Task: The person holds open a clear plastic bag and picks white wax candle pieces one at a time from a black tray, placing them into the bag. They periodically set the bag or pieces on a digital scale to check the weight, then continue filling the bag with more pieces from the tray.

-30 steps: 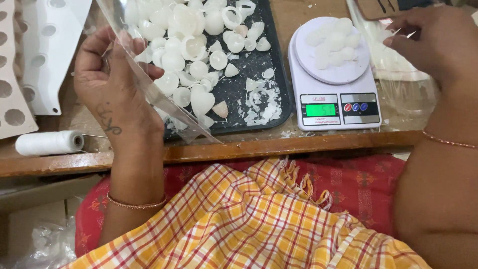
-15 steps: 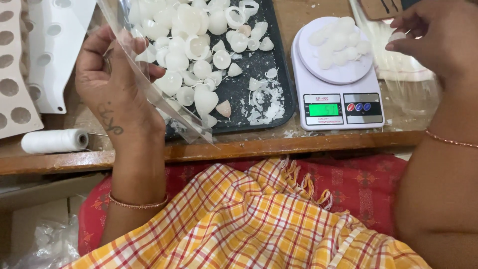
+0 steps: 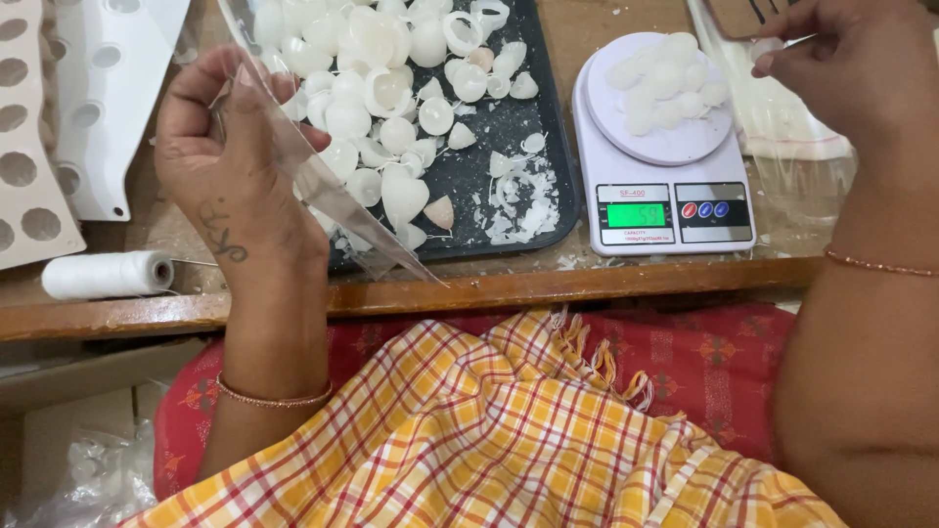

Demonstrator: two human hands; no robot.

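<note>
Here, left hand (image 3: pixel 230 156) grips clear, glossy plastic bag (image 3: pixel 323 186).

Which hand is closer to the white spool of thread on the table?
Left. The left hand holds a clear plastic bag just above and right of the spool of thread. The right hand is far across, beyond the scale.

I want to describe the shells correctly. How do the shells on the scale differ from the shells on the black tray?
The shells on the scale form a small, whole-looking pile; the shells on the black tray are many more, spread widely, with broken chips among them. Neither hand touches either group. Both groups are white.
</note>
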